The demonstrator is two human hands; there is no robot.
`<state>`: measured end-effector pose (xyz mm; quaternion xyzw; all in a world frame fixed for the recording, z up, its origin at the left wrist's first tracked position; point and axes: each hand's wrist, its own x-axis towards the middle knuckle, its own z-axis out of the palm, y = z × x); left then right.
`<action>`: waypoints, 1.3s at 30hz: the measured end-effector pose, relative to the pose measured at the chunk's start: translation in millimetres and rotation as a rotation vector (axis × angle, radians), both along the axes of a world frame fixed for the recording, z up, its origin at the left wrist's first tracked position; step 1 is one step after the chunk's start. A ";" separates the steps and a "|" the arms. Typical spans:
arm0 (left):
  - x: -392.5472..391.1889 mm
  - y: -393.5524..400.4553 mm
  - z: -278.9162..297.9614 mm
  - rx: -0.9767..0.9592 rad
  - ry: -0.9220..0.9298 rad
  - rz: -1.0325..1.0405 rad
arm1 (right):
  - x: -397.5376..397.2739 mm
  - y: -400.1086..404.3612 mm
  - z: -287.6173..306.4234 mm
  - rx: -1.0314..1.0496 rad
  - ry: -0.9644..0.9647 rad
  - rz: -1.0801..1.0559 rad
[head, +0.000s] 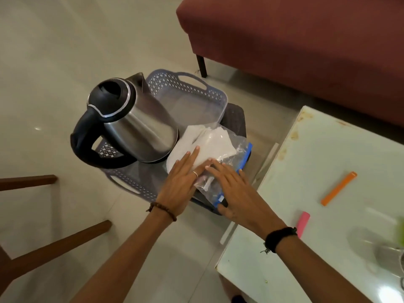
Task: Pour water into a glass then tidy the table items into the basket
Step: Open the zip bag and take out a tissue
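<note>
Both forearms reached up from the bottom of the frame, a beaded band on the left wrist and a dark band on the right. At the centre, my left hand [182, 182] lay flat with its fingers [192, 155] straight and close together, pressing on the white folded tissue paper [209, 142]. My right hand [235, 189] lay beside it, fingers spread and straight, pressing down on the clear plastic zip bag with the blue seal strip [237, 157]; neither hand curled round anything.

Tissue and bag sat in the lower right part of the grey perforated plastic basket with handle slots [185, 84], which rested on a dark stool, just beside the stainless steel electric kettle with the black lid and handle [131, 121] at centre left. The basket stood close to the left edge of the pale glass-topped table [328, 149].

Tidying seemed well along but unfinished. An orange flat plastic clip [338, 188] lay on the table at the right of the frame, its long axis running from lower left to upper right, and a pink flat plastic clip [303, 224] lay below it, near my right wrist. Both lay to the right of my hands, so I judged the right hand nearer. A blurred glass-like shape showed at the lower right edge; I could not tell more of it.
</note>
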<state>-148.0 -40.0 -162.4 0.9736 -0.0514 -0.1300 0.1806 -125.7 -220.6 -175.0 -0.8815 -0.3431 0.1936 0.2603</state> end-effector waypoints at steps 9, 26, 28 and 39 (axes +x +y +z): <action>-5.2 -48.9 75.9 -0.663 -0.138 0.152 | -9.0 -44.0 74.3 0.204 -0.365 -0.138; -49.7 -294.8 137.3 -1.037 -0.065 0.017 | -120.5 -274.0 163.3 0.439 0.193 -0.742; -60.3 -314.5 136.8 -1.056 -0.039 -0.003 | -131.2 -285.8 163.0 0.536 0.191 -0.845; -90.3 -374.8 125.2 -1.084 -0.005 0.087 | -173.6 -345.6 138.8 0.590 0.066 -1.002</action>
